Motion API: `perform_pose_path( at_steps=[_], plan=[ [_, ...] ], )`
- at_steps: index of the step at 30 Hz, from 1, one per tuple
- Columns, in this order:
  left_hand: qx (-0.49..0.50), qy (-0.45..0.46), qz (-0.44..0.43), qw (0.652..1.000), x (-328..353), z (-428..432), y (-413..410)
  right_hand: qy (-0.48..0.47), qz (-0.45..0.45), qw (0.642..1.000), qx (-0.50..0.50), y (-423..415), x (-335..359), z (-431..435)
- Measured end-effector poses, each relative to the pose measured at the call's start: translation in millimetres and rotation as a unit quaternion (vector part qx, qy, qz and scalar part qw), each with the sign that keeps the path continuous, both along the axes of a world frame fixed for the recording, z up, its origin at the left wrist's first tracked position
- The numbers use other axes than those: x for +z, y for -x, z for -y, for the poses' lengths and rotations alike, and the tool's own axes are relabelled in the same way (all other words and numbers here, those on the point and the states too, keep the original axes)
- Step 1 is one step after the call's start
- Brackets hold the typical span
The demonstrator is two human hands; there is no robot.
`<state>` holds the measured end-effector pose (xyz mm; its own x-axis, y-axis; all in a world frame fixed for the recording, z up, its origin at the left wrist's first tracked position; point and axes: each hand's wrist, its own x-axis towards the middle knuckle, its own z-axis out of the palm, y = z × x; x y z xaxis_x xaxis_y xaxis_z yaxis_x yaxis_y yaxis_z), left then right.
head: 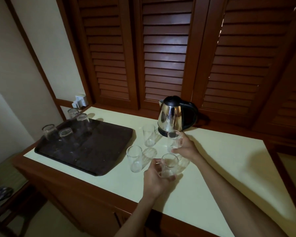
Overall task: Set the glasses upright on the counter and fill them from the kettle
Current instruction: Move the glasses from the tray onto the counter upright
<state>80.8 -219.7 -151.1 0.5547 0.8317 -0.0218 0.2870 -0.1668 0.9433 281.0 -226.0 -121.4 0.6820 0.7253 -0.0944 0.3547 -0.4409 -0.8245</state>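
Observation:
Two clear glasses stand upright and untouched on the pale counter (220,168): one (149,138) left of the kettle, one (134,159) nearer the front. My left hand (155,178) grips a third upright glass (169,165) close to the counter's front. My right hand (186,147) holds a fourth upright glass (174,141) just in front of the steel kettle (173,117), which stands at the back with its black handle to the right. All the glasses look empty.
A dark tray (99,151) lies on the counter's left part with several glasses standing upside down at its far left end (65,134). Wooden louvred shutters rise behind the counter. A wall socket (80,100) sits at the back left corner.

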Motion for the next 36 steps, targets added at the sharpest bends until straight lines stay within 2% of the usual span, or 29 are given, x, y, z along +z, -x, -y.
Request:
perform_pose_path(
  at_steps=[2, 6, 9, 11, 15, 19, 22, 26, 31, 36],
  plan=[
    [-0.018, -0.004, -0.007, 1.000, 11, 1, 4, 0.003, 0.017, 1.000, -0.025, 5, 19, 7],
    [-0.064, -0.078, -0.024, 0.995, 55, -13, 31, -0.080, 0.145, 0.984, -0.071, 31, 68, 8],
    [0.009, -0.109, 0.023, 0.994, 95, -49, 68, -0.120, 0.162, 0.979, 0.011, 62, 94, -22],
    [0.073, -0.149, 0.012, 0.986, 116, -85, 94, -0.116, 0.138, 0.979, 0.095, 84, 102, -55],
    [0.152, -0.209, -0.106, 0.960, 122, -170, 145, -0.062, 0.130, 0.965, 0.220, 129, 103, -143],
    [0.222, -0.260, -0.268, 0.901, 121, -233, 178, -0.018, 0.131, 0.959, 0.253, 166, 100, -237],
    [0.204, -0.252, -0.371, 0.870, 120, -268, 188, 0.011, 0.155, 0.950, 0.271, 190, 100, -299],
    [0.159, -0.255, -0.432, 0.850, 111, -308, 194, 0.036, 0.170, 0.942, 0.286, 215, 95, -361],
    [0.107, -0.220, -0.455, 0.856, 103, -347, 200, 0.062, 0.198, 0.939, 0.273, 236, 77, -402],
    [0.075, -0.229, -0.466, 0.851, 103, -364, 199, 0.075, 0.197, 0.946, 0.247, 240, 63, -412]
  ],
)
